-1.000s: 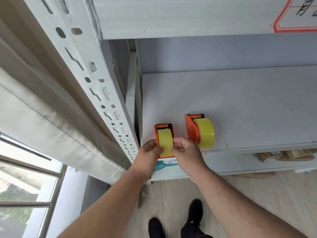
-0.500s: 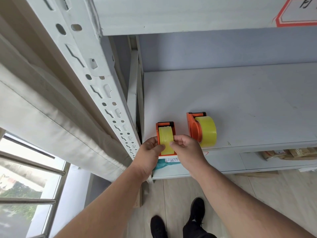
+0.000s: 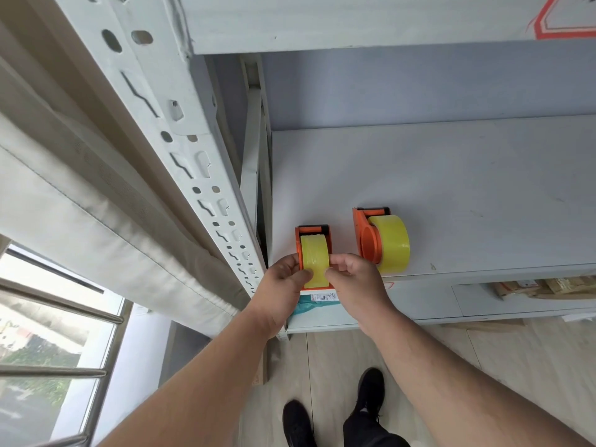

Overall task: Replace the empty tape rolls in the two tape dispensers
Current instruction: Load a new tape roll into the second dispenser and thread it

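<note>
Fingers (image 3: 303, 275) of both hands pinch the yellow tape roll (image 3: 314, 258) seated in its orange dispenser (image 3: 312, 230).

— What do we have around us here?

— We see a pale grey shelf (image 3: 451, 175) with a scuffed top, and another shelf board (image 3: 354, 21) above it bearing a red-outlined label (image 3: 567, 17) at the right edge.

— And on the left?

— We see a white upright post (image 3: 180, 130) punched with slots and holes, a beige curtain (image 3: 80, 195) hanging beside it, and a window with metal bars (image 3: 54, 317) lower down.

— Anything below the shelf?

— We see a lower shelf level holding cardboard packages (image 3: 548, 287), a teal bag (image 3: 309, 308) with a white printed label at the left, light wood-look floor (image 3: 483, 366), and two black shoes (image 3: 298, 424).
</note>
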